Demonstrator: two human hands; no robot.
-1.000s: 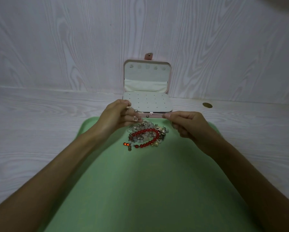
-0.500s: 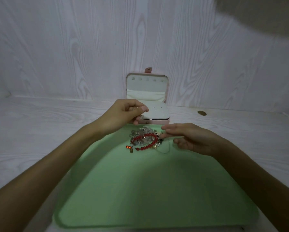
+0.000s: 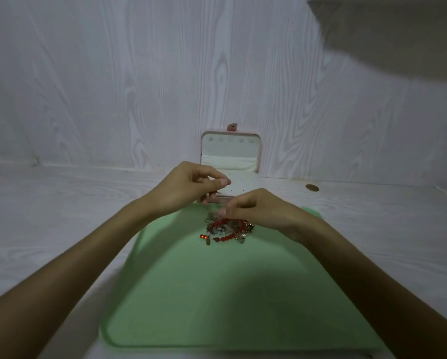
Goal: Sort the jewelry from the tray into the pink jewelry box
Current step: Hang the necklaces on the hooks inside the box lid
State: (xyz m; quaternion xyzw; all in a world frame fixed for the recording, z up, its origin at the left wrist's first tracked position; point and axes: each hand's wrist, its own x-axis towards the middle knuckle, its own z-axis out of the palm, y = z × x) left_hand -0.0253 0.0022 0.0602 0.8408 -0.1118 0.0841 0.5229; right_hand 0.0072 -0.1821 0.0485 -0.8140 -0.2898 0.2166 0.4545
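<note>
Since half a second ago the right hand [image 3: 258,211] has been lifting off the tray and closing in toward the left hand [image 3: 188,193], so the two are now sitting near each other at the centre of the frame. The left hand is curling its fingers, thumb meeting fingertips in a pinch; a small metallic piece seems to be dangling below it, but it is too small to identify. The right hand is also bending its fingers with the index tip pointing left, just above the jewelry pile [image 3: 226,229]; whether it is gripping anything cannot be told. The pile, with its red bead bracelet [image 3: 223,238], is lying at the far end of the green tray [image 3: 217,307], which is filling the lower middle of the frame. The pink jewelry box [image 3: 231,161] is standing open just beyond the tray, its lid leaning against the back wall, partly hidden by the left hand. A small round brass-coloured disc [image 3: 312,188] is resting on the white table [image 3: 61,216] at centre right.
</note>
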